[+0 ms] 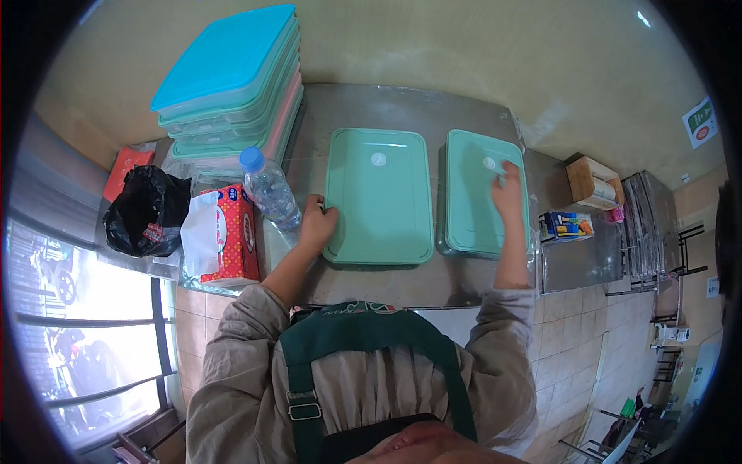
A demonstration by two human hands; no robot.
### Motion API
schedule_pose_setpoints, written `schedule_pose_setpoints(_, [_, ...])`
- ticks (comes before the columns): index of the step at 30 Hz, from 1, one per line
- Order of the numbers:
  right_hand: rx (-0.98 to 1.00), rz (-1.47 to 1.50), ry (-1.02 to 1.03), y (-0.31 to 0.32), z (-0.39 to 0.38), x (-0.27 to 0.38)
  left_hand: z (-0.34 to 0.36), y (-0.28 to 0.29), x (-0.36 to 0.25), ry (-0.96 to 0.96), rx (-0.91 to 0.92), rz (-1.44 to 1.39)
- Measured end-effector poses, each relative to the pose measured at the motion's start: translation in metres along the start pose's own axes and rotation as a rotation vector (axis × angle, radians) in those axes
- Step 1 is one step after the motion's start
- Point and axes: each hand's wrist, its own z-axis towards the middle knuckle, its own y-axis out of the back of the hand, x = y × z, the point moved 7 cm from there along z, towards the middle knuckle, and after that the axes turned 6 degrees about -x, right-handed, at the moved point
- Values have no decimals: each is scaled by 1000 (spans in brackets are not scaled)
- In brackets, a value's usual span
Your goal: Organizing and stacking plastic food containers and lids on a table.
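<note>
Flat on the table in front of me lies a rectangular food container (379, 205) with a mint-green lid and a round white sticker near its far end. My left hand (316, 223) is at its left edge, fingers curled against the rim. To the right is a similar mint-green container (471, 209), which also has a round sticker (489, 163). My right hand (507, 193) is over this lid just beside the sticker, with its fingers bent together. Whatever sits between those fingertips is too small to make out.
A tall stack of lidded containers (224, 69) stands at the back left. Nearer are a water bottle (270, 189), a red tissue pack (236, 236) and a black plastic bag (147, 213). A small blue-yellow box (566, 226) and a wooden holder (593, 182) sit to the right.
</note>
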Motion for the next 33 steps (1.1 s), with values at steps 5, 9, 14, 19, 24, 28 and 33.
schedule_pose_setpoints(5, [195,10,-227,-126,18,65,-7,0,4,53,65,-116])
schedule_pose_setpoints(9, [342,17,-336,-166,22,73,-3,-11,7,146,139,-322])
schedule_pose_setpoints(14, [223,339,-515,-157,10,67,-8,-13,13,128,148,-317])
schedule_pose_setpoints(19, [164,856,-718,-127,6,56,-47,4,-45,12,205,-785])
schedule_pose_setpoints(24, [168,1351,-673,-112,12,52,-84,34,-115,-399,107,-633])
schedule_pose_setpoints(28, [175,1577,-657,-102,11,81,-95,50,-135,-389,170,-592])
schedule_pose_setpoints(33, [203,1571,-811,-106,-7,86,-103,66,-152,-682,63,-516])
